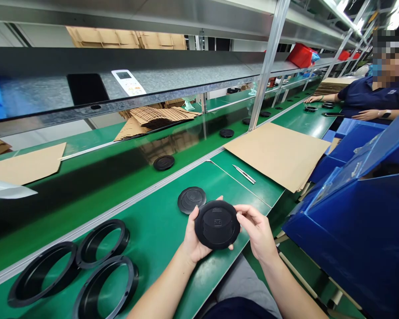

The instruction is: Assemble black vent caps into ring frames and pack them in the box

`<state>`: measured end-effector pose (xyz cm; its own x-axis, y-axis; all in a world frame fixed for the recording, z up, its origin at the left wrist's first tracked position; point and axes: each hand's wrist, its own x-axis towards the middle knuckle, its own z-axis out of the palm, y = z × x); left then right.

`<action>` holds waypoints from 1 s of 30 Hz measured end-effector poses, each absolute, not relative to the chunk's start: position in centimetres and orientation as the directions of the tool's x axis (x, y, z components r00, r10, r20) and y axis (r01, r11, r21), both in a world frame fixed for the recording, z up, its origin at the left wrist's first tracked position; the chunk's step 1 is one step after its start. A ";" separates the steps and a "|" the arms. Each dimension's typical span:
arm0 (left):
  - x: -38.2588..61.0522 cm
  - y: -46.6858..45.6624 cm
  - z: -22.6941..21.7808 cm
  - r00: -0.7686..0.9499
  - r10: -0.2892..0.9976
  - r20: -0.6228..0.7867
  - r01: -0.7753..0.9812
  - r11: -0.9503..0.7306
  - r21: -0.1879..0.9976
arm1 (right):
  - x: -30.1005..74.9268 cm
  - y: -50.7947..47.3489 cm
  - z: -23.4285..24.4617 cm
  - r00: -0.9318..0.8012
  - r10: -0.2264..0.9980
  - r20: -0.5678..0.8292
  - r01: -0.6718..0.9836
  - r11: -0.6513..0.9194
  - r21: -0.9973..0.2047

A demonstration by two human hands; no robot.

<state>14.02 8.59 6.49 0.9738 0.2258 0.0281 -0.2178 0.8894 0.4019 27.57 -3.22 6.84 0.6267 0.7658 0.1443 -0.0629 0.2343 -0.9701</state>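
Two-hand grip (257, 230) on black disc (217, 224); black rings (99, 228) nearby.

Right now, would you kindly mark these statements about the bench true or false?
1. The left hand and right hand both hold a round black disc. True.
2. A craft knife lies on the cardboard sheet. False: it lies on the green belt beside the sheet.
3. Three black rings lie on the belt, left of the hands. True.
4. A blue crate stands left of the person. False: it stands to the right.
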 end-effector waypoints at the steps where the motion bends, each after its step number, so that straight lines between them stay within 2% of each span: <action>1: 14.0 8.6 6.4 0.974 0.225 0.030 -0.218 0.889 0.404 | 27.6 -3.2 6.8 0.631 0.762 0.146 -0.051 0.229 -0.972; 9: 13.8 8.5 6.6 0.969 0.236 0.071 -0.242 0.867 0.435 | 27.5 -3.0 6.7 0.639 0.751 0.167 -0.029 0.240 -0.970; 30: 13.8 8.7 6.6 0.968 0.243 0.068 -0.250 0.882 0.399 | 27.1 -2.5 6.9 0.653 0.742 0.151 -0.052 0.243 -0.969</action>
